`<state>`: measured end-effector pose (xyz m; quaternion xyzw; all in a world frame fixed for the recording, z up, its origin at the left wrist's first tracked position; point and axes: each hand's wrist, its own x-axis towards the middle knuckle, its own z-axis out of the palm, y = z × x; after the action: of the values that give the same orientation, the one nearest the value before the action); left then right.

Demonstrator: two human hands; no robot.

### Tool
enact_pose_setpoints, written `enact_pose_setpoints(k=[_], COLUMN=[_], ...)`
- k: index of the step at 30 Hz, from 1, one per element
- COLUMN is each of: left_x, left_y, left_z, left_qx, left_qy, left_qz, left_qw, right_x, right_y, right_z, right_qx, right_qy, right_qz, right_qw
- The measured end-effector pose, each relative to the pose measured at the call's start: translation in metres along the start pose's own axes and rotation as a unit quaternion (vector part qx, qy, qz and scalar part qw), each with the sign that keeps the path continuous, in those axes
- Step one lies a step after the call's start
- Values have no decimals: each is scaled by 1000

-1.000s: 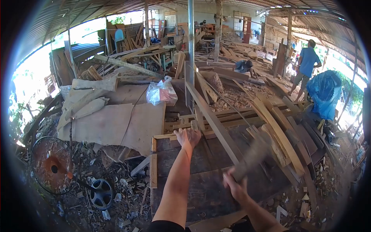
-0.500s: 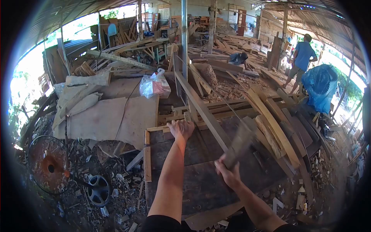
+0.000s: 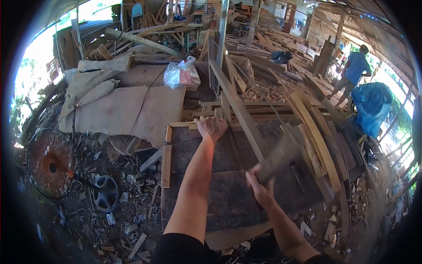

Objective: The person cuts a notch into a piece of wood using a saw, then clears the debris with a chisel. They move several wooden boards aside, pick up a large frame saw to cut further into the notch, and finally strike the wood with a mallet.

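Observation:
Near the far edge of a dark wooden panel (image 3: 206,185), my left hand (image 3: 211,127) has its fingers curled round a small upright wood piece (image 3: 219,113) beside the wooden edging strip (image 3: 180,125). My right hand (image 3: 260,182) grips a thick wooden block (image 3: 281,156), which is blurred and angled up to the right above the panel. A long wooden beam (image 3: 237,108) slants down behind it.
A plastic bag (image 3: 182,74) lies on a wide board (image 3: 114,110). Curved planks (image 3: 314,136) stack at the right. A rusty fan (image 3: 52,165) stands left. Another person (image 3: 356,68) stands at the back right, near a blue tarp (image 3: 372,105).
The view has tilted down and turned slightly, so the scene sits higher in the frame. The block in my right hand leans further to the right. My left hand stays at the panel's far edge.

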<state>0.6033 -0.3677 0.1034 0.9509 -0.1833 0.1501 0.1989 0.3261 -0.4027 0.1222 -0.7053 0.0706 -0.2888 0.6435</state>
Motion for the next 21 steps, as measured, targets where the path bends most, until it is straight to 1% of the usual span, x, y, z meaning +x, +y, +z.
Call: enact_pose_setpoints(k=[2, 3, 5, 6, 8, 10, 11, 13, 15, 17, 19, 21], left_x=[2, 2, 4, 3, 5, -2, -1, 0, 0, 1, 2, 1], left_y=[-1, 0, -1, -3, -3, -2, 0, 1, 1, -2, -3, -2], left_z=[1, 2, 5, 6, -1, -1, -1, -2, 1, 7, 7, 4], left_qx=[9, 20, 5, -5, -10, -8, -1, 8, 5, -4, -15, -3], left_qy=[1, -2, 4, 9, -4, -21, -14, -1, 1, 29, 45, 14], left_qz=[-2, 2, 5, 9, 8, 14, 8, 4, 4, 8, 13, 12], left_qw=[1000, 1000, 1000, 1000, 1000, 1000, 1000, 1000, 1000, 1000, 999, 1000], right_x=[-41, -54, -68, -63, -32, 13, 24, 37, 13, -35, -81, -83], right_y=[0, 3, 6, 10, 14, 33, 27, 16, -2, 3, -7, -6], right_z=[-17, -21, -23, -20, -6, 7, 10, 12, 3, -15, -24, -27], right_qx=[-116, -119, -26, -26, 22, 86, 90, 88, 74, 33, 105, 88], right_qy=[-14, -15, 0, 0, -5, 15, 13, 1, 4, 20, 35, 27], right_qz=[-50, -49, -10, -7, -43, -43, -48, -10, -1, -24, -2, -4], right_qw=[992, 992, 1000, 1000, 999, 995, 995, 996, 997, 999, 994, 996])
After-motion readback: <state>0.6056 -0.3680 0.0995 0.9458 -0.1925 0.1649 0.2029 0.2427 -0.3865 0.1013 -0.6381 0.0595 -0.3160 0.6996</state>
